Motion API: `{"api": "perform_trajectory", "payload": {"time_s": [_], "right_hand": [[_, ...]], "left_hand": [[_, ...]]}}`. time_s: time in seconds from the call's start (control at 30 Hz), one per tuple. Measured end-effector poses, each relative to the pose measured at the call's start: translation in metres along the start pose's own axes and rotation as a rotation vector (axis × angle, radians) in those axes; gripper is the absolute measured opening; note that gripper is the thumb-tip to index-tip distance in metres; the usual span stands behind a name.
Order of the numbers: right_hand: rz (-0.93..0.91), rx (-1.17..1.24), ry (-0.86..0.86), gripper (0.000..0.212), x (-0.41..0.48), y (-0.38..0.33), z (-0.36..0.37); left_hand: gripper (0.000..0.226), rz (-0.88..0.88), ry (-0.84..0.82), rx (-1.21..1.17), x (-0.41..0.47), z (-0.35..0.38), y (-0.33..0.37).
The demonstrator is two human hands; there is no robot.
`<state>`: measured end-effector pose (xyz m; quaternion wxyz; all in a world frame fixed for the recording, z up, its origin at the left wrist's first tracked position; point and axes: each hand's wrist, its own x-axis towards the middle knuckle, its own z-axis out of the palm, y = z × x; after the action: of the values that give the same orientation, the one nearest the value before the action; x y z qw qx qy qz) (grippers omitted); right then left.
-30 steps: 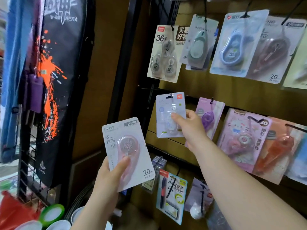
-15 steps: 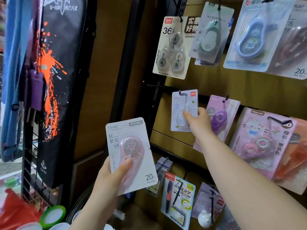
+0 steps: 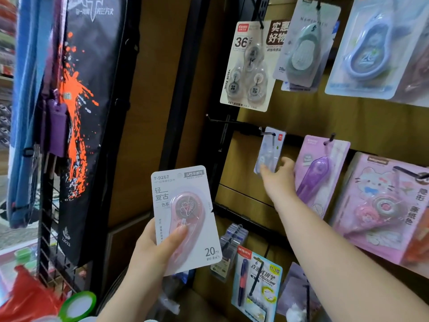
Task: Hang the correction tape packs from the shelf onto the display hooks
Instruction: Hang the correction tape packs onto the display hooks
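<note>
Blue pack (image 3: 269,151) now edge-on on hook (image 3: 267,133); left hand's (image 3: 151,254) pink pack (image 3: 185,205) "T-9267".

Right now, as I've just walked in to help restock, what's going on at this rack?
A person is hanging correction tape packs. Their right hand pinches the lower edge of a small pale blue pack, which looks threaded onto a display hook beside a purple pack. Their left hand grips a pink pack with the thumb across its front, held low and not yet hung.
</note>
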<state>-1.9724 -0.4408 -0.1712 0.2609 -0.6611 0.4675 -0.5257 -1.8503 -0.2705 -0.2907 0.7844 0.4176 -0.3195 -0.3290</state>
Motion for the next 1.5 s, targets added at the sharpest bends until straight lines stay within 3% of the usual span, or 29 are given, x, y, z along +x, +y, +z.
{"api": "perform_trajectory", "payload": {"time_s": [0.1,0.2,0.23,0.37,0.47,0.57,0.7,0.83,1.0,1.17,1.33,1.5], "right_hand": [[-0.172,-0.167,0.023,0.054,-0.03,0.002,-0.002],[-0.282,-0.104,-0.133,0.02,-0.065,-0.003,-0.002],[-0.275,-0.061,-0.232,0.011,-0.077,-0.007,-0.002],[-0.125,0.051,-0.646,0.015,-0.108,-0.019,-0.002],[-0.04,0.052,-0.763,0.015,-0.114,-0.021,-0.001],[-0.038,0.066,-0.752,0.018,-0.115,-0.027,0.001],[-0.052,0.094,-0.624,0.019,-0.112,-0.038,0.005],[-0.115,0.08,-0.458,0.015,-0.092,-0.054,0.005],[-0.196,0.034,-0.3,0.006,-0.06,-0.074,0.012],[-0.241,-0.097,-0.29,0.014,-0.044,-0.079,0.024],[-0.272,-0.12,-0.266,0.008,-0.04,-0.073,0.027],[-0.249,-0.081,-0.188,0.023,-0.037,-0.064,0.029]], "left_hand": [[0.046,0.006,0.018,0.022,-0.002,0.004,0.001],[0.048,0.01,0.012,0.026,-0.007,0.006,0.005],[0.047,0.015,0.015,0.03,-0.008,0.007,0.006],[0.039,0.051,0.045,0.028,-0.015,0.008,0.013],[0.034,0.078,0.064,0.016,-0.019,0.008,0.018],[0.035,0.104,0.073,0.034,-0.023,0.008,0.024],[0.01,0.084,0.119,-0.003,-0.025,0.004,0.029],[0.021,0.053,0.176,-0.091,-0.027,-0.007,0.036],[0.012,0.038,0.2,-0.075,-0.027,-0.023,0.037],[0.013,0.025,0.185,-0.081,-0.025,-0.032,0.038],[0.014,-0.013,0.189,-0.104,-0.023,-0.044,0.032],[0.016,-0.03,0.152,-0.156,-0.021,-0.043,0.028]]}}
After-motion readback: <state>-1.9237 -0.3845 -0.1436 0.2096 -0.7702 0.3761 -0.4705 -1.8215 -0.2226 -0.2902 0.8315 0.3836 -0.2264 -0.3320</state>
